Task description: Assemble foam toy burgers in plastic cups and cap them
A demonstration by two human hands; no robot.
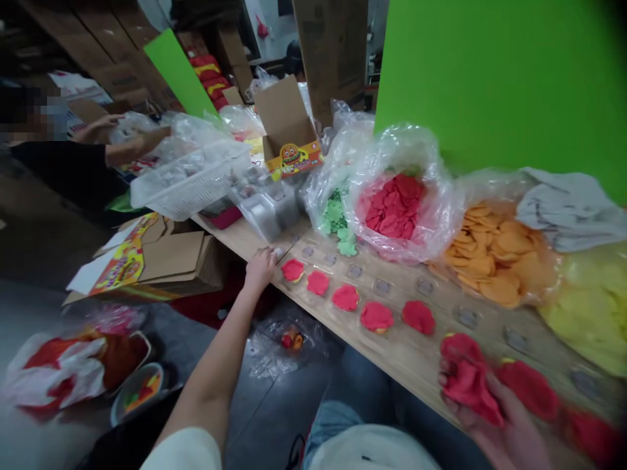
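My left hand (259,266) reaches to the left end of a clear plastic tray (386,287) on the wooden table (406,356), fingers curled on its corner beside the first red disc (292,269). Several red discs (376,316) lie in a row in the tray's front pockets. My right hand (494,411), at the near right, is closed around a bunch of red pieces (467,382). More red pieces (531,386) lie blurred to its right.
Clear bags behind the tray hold red pieces (394,205), green pieces (337,222) and orange discs (490,258); yellow pieces (592,307) lie at the right. A white basket (191,183), a burger-printed box (291,140), flattened cartons (157,258), and another person's arm (125,153) are at left.
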